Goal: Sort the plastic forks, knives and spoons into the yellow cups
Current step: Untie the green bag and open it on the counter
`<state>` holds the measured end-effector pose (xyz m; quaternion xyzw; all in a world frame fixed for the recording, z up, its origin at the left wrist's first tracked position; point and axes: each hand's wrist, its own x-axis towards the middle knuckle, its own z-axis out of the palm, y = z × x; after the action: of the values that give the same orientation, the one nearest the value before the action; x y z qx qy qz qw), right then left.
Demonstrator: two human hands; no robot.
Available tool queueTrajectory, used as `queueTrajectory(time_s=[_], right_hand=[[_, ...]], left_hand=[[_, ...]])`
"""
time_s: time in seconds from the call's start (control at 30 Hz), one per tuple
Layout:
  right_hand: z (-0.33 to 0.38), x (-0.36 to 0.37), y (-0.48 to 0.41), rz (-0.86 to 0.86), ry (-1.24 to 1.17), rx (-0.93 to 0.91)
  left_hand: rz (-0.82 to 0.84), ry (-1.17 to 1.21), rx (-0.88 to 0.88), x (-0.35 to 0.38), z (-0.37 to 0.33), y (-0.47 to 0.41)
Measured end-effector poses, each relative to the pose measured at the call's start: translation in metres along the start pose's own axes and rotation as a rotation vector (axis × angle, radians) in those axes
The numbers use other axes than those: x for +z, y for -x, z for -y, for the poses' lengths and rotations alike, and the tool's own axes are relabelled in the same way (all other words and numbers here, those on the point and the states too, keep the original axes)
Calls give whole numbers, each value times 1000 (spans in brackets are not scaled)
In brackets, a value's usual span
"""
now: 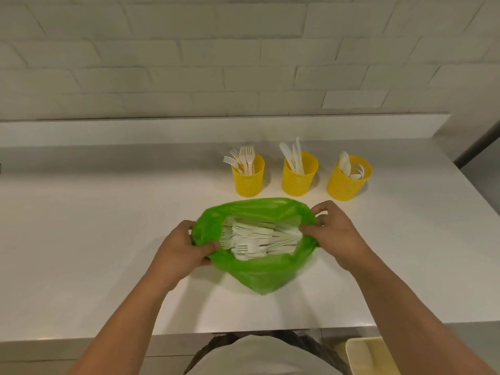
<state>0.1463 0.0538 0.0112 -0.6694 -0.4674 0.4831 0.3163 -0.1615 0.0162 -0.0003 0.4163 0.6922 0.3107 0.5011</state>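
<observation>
A wall of white-painted brick [189,63] is seen across the top of the view, with a low white ledge [135,131] running along its foot. Below it, a white countertop [81,239] is spread across most of the frame. Near the counter's front edge, a green plastic bag [259,274] is set on the surface, its mouth held wide so that the inside is shown. The bag's left rim is gripped by the left hand [181,250], with the thumb laid over the plastic and the fingers curled behind it. The right rim is gripped by the right hand [335,231], its fingers bent round the fold. At the lower right corner, below counter level, part of a pale yellow tray [370,353] is cut off by the frame.

Behind the bag, three yellow perforated cups are lined up in a row, apart from one another and from the bag. The left cup [247,182] is filled with white plastic forks [244,156], tines upward. The middle cup [297,182] is loaded with white plastic knives [293,155], blades upward. The right cup [345,188] is stocked with white plastic spoons [347,166], bowls upward. Inside the bag, a heap of loose white cutlery [259,239] is piled flat; fork tines can be made out, but the other pieces cannot be told apart.
</observation>
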Motion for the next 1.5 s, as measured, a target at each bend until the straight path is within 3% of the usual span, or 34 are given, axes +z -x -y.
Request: queueTrajectory(time_s=[0.1,0.2,0.3,0.43,0.53,0.6,0.73,0.8,0.9,1.0,1.07,1.13,1.2,1.23,1.3,1.43,1.5], right_hand=[[-3,-7,-4,136,-645,245],[-8,-12,-10,164,-1097,417],[-18,-9,-10,183,-1207,399],[-27,-3,-6,274,-1200,440],[-27,3,-5,211,-1031,519],[-25,0,-5,211,-867,456],[-17,-1,-2,170,-420,205],[-12,3,0,141,-164,70],[-8,7,-2,45,212,-127],[-5,7,-5,-20,414,-235],[-5,10,-10,-9,202,-127],[-10,12,-18,50,-371,198],[-14,13,-21,102,-741,427],[-19,12,-22,95,-754,461],[-25,14,-22,59,-627,391],[-38,16,-11,-121,96,50],[-44,14,-3,-105,316,-26]], left_hand=[[-100,225,86,-1,-3,0],[-63,648,-89,2,-15,3],[-22,1113,-391,6,-19,0],[100,1301,-510,13,-14,1],[148,1103,-512,17,-16,4],[99,711,-401,20,-13,2],[-214,-463,90,19,6,-10],[-235,-736,349,22,11,-21],[-235,-744,455,26,5,-39],[-239,-472,289,30,-13,-49],[-148,-102,46,33,-34,-50],[18,273,-201,33,-49,-50],[188,402,-337,26,-57,-49],[250,416,-362,24,-58,-48],[270,318,-339,19,-53,-52],[2,-496,-64,11,-25,-42],[17,-647,-40,6,-13,-28]])
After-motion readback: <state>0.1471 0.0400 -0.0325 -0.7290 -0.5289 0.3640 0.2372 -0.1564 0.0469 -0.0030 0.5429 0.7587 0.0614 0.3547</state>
